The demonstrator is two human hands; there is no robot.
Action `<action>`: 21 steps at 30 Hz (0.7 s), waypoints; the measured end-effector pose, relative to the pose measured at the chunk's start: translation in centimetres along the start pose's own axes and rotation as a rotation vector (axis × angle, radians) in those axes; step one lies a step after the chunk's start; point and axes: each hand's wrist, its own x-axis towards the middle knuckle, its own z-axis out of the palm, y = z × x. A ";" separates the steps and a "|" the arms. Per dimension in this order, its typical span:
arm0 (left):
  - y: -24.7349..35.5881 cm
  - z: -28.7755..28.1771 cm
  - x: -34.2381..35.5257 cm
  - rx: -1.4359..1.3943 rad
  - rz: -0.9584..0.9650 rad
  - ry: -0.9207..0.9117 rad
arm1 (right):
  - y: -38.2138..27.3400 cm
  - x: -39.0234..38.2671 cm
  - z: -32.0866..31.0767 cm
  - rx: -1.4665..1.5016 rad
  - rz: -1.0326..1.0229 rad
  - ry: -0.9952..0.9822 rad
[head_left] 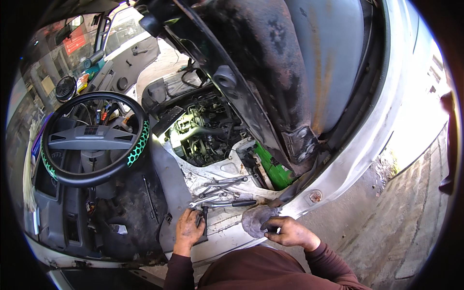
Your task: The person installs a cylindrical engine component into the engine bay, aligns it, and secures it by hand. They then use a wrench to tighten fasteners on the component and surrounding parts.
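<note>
My right hand point(292, 233) is closed on a dirty grey rag point(257, 222), held over the white door sill. My left hand point(187, 231) rests at the sill's inner edge with its blackened fingers curled; what lies in them, if anything, is too dark to make out. Right beside its fingertips is a ratchet with a black handle point(244, 203), lying across the white metal ledge, a dark piece at its head end. Several steel wrenches point(220, 186) lie in a loose pile just beyond.
The engine point(203, 128) sits exposed under a raised seat point(270, 63), lit by a bright light. A green box point(273, 166) stands in a recess at the right. To the left are the steering wheel point(92, 181) and the dark footwell floor point(128, 208).
</note>
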 end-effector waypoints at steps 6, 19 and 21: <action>-4.3 1.8 -2.6 -0.014 -0.121 0.007 | 1.6 1.5 2.8 -0.112 -0.005 -0.125; -7.5 6.0 -5.6 0.094 -0.442 0.180 | 4.1 4.3 4.3 -0.148 0.074 -0.188; -7.4 6.0 -5.4 0.069 -0.484 0.170 | 4.1 4.7 4.3 -0.118 0.083 -0.206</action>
